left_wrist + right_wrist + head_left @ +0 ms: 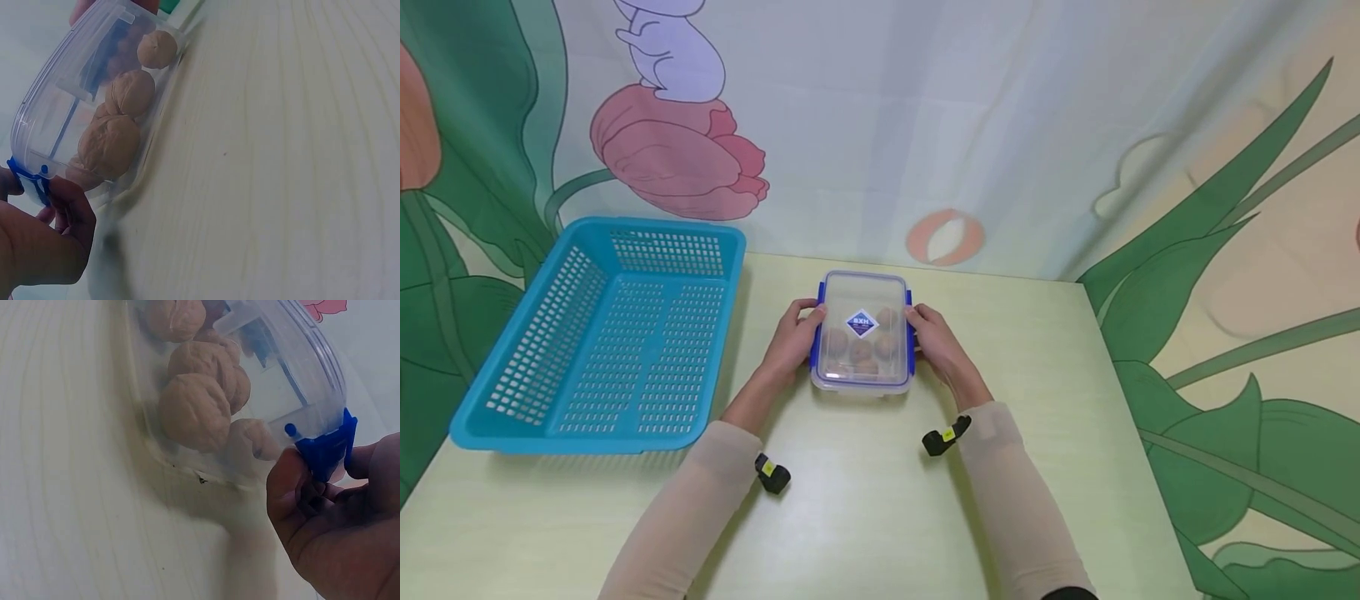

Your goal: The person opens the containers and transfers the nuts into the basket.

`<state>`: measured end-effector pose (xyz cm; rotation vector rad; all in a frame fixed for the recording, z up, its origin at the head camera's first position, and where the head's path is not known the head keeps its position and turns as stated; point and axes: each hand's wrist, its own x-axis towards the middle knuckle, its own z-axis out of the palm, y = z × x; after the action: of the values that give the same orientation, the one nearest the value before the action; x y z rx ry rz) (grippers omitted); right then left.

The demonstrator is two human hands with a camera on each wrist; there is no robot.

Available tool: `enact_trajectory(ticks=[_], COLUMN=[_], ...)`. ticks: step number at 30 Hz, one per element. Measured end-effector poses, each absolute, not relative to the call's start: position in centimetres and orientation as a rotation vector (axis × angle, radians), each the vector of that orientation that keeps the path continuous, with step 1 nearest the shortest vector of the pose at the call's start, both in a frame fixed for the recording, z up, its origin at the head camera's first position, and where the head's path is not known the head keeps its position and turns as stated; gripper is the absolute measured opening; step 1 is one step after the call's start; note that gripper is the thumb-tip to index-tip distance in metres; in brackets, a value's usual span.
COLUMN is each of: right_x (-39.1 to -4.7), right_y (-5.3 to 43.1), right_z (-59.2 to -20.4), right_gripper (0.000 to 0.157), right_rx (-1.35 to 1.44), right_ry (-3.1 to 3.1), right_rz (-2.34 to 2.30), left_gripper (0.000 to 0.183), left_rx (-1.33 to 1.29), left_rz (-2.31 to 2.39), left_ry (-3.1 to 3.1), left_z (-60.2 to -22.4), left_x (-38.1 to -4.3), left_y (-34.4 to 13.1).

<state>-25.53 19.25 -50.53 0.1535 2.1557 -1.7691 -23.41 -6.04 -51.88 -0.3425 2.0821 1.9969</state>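
L hand (792, 340) + R hand (938, 340): fingers pinching side clips (326, 450) of lidded box (859, 292), walnuts (109, 147) in it, on bench (857, 500) beside basket (580, 444). Step prob. clip handling; next move likely needs even L/R force.

The letters "BXH" stand in white on the blue-and-white diamond label (862, 323) on the clear lid (863, 291) of the food container (100, 106); finer print beneath is too small to read. Yellow stickers (768, 468) on the wrist cameras (777, 480) show nothing legible.
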Motion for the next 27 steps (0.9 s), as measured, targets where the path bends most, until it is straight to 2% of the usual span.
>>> enact_trajectory(ticks=[22, 27], right_x=[-25.51, -25.29], right_y=[19.42, 19.43], right_z=[-51.03, -51.05], right_gripper=[0.049, 0.061], right_rx=[0.162, 0.171], right_ry=[2.175, 2.335], right_rz=[-1.814, -1.671], left_gripper=[0.055, 0.058], left_rx=[-0.381, -0.392], left_rz=[2.024, 2.008], left_ry=[2.063, 2.102], left_z=[-51.9, -51.93], left_x=[-23.5, -23.41], left_y=[-6.44, -6.6])
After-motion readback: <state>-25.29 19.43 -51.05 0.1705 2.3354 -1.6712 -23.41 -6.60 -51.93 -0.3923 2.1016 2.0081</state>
